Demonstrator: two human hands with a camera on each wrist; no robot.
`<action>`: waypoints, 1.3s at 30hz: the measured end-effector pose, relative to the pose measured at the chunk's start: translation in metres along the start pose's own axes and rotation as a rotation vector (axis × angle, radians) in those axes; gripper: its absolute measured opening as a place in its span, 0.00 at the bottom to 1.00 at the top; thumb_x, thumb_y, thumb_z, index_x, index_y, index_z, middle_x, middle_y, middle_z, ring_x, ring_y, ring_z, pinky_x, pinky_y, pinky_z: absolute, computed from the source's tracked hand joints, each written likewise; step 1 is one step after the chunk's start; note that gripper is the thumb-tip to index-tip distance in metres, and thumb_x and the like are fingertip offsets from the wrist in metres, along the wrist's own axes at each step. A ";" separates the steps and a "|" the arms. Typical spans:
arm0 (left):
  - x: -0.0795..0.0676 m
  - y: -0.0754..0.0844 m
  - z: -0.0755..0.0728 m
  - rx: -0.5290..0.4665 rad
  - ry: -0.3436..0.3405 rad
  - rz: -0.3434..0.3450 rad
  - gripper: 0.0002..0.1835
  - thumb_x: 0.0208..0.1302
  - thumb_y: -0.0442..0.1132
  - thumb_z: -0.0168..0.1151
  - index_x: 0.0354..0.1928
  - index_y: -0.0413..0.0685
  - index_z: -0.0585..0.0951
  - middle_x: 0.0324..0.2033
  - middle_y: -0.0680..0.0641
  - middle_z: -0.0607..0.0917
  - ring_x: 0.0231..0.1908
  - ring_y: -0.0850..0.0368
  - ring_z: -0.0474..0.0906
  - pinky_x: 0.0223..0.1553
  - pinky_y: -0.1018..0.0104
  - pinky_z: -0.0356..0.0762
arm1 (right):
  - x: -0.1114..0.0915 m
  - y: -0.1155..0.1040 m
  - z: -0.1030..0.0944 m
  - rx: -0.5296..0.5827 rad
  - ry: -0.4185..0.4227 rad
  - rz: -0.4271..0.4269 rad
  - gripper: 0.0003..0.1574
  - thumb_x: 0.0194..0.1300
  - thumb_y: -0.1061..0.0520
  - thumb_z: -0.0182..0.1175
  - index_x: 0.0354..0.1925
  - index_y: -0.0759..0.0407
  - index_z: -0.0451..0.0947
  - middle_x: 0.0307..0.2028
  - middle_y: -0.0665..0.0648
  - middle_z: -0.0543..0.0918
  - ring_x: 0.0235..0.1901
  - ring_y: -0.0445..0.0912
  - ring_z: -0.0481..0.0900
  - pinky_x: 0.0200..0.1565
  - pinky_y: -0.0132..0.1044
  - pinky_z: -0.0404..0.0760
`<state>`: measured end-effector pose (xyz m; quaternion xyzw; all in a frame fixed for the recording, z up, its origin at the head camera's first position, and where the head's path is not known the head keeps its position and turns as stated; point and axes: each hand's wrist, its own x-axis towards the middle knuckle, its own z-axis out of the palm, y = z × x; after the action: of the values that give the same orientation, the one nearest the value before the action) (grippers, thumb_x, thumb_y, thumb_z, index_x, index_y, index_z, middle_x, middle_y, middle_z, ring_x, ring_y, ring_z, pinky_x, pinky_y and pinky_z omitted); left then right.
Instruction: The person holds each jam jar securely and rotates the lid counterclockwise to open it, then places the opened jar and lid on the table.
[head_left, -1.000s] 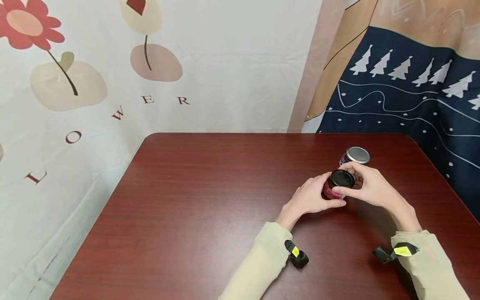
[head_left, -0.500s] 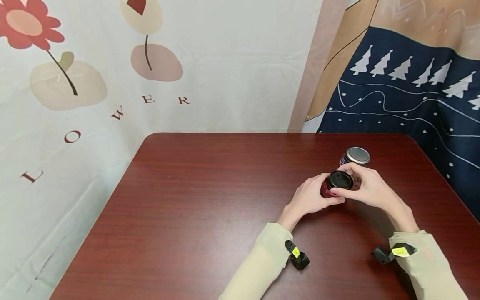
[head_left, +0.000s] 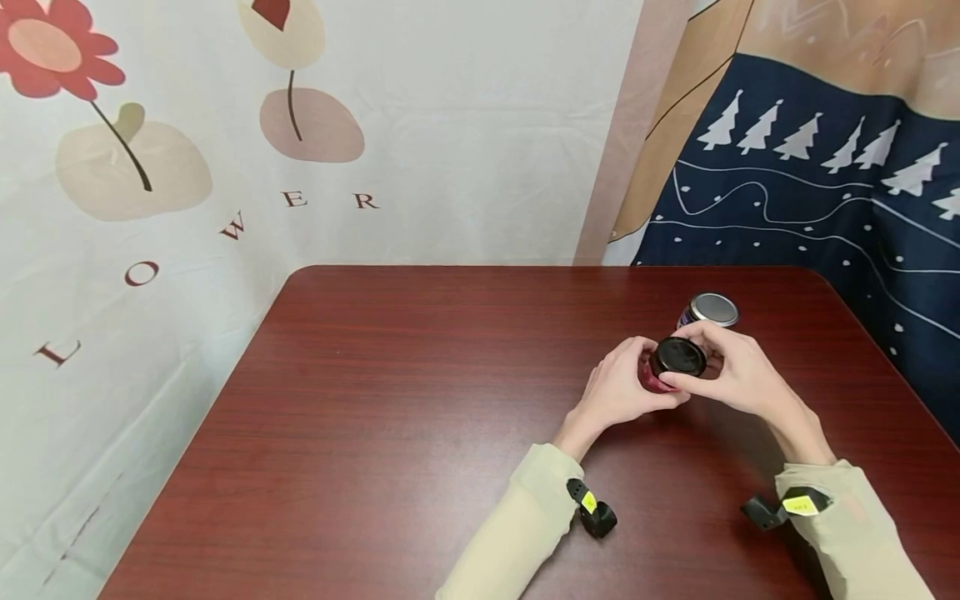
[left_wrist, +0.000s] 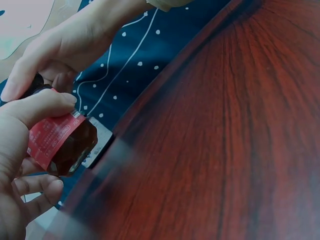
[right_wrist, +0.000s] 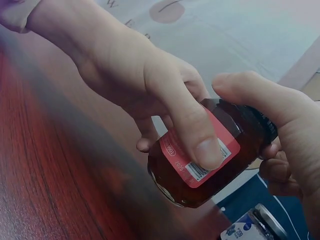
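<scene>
A glass jar (right_wrist: pixel 210 150) with dark contents, a red label and a black lid (head_left: pixel 679 357) is held tilted between both hands above the right part of the table. My left hand (head_left: pixel 618 385) grips its body, thumb across the label in the right wrist view. My right hand (head_left: pixel 738 367) pinches the lid end, its thumb on the near side and fingers on the far side. The jar's faceted glass base (left_wrist: pixel 77 150) shows in the left wrist view, pointing away from the right hand.
A second jar (head_left: pixel 712 310) with a silver lid and a blue-and-white berry label (right_wrist: pixel 245 231) stands just behind the right hand. The brown wooden table (head_left: pixel 390 400) ends at printed cloth hangings (head_left: pixel 480 167) behind and at the right.
The held jar has shifted slightly left and its body tips a little more leftward. Fingers of the left hand have moved up slightly along it. The right hand keeps its pinch on the lid.
</scene>
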<state>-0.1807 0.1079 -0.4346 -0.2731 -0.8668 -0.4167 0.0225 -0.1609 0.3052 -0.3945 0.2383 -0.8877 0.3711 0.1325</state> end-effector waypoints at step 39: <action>-0.002 0.011 -0.028 -0.075 0.031 0.095 0.29 0.45 0.52 0.82 0.44 0.51 0.76 0.35 0.59 0.75 0.35 0.70 0.70 0.33 0.83 0.69 | 0.014 -0.024 -0.002 0.171 0.017 -0.127 0.36 0.39 0.76 0.78 0.48 0.61 0.79 0.35 0.49 0.85 0.30 0.36 0.82 0.32 0.28 0.83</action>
<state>-0.1790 0.0914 -0.4092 -0.3079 -0.8363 -0.4514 0.0455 -0.1607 0.2877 -0.3731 0.3013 -0.8348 0.4382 0.1424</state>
